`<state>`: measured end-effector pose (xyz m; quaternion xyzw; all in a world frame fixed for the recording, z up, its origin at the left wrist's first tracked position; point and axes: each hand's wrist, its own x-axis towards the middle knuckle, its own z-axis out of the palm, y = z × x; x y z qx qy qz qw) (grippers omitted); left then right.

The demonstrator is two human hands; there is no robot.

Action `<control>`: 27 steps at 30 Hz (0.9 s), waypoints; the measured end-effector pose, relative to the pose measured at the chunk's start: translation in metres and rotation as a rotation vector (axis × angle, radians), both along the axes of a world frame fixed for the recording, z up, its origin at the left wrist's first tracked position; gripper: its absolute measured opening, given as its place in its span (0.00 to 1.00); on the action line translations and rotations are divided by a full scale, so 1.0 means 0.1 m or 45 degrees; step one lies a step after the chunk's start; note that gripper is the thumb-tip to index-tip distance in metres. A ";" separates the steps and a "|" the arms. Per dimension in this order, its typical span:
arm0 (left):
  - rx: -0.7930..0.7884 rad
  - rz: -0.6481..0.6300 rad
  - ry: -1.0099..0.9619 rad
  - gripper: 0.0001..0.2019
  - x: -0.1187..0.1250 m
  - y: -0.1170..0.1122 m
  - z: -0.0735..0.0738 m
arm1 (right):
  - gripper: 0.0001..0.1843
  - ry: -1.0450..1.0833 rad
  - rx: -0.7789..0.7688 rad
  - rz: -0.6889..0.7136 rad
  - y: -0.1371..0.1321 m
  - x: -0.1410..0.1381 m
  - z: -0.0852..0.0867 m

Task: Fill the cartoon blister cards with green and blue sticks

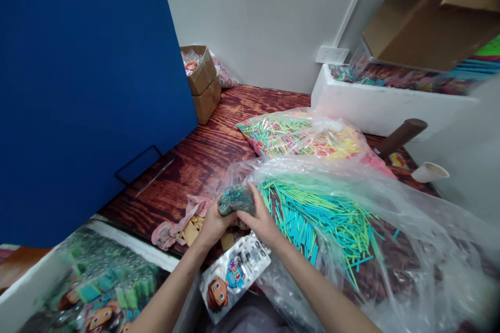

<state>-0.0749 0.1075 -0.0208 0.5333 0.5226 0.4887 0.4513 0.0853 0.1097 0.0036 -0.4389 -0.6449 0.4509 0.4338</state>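
Note:
Between my two hands is a bundle (236,200) speckled grey and teal, apparently many thin sticks packed together; their far ends are hidden. My left hand (214,225) wraps its left side, and my right hand (262,218) grips it from the right. Just below my hands, a white printed pouch (236,273) with a cartoon figure lies tilted at the table's front edge. To the right of my right hand, loose blue and green thin sticks (312,213) are spread on an open clear plastic bag (425,234). Left of my left hand are crumpled pink cloth (167,234) and tan scraps (190,231).
A white foam box (133,247) with stick bundles and printed pouches stands lower left, near a blue panel (86,88). Behind lie a full bag of coloured sticks (285,132) and cardboard boxes (205,83). At right are a foam box (383,104), brown tube (402,138) and paper cup (429,172).

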 end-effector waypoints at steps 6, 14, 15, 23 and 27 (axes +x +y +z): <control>-0.009 -0.019 -0.008 0.15 0.01 0.00 0.05 | 0.26 -0.434 0.577 -0.139 -0.14 0.13 0.31; -0.044 -0.037 0.001 0.17 -0.02 -0.01 -0.07 | 0.12 -0.750 0.667 -0.058 -0.09 0.10 0.35; -0.029 -0.043 0.001 0.17 -0.02 -0.01 -0.09 | 0.11 -0.793 0.659 -0.046 -0.09 0.09 0.36; -0.022 -0.013 -0.042 0.14 -0.02 0.00 -0.09 | 0.15 -0.900 0.624 0.041 -0.08 0.03 0.36; -0.003 0.026 -0.074 0.11 0.01 0.02 -0.02 | 0.26 -0.674 0.545 0.023 -0.09 0.08 0.28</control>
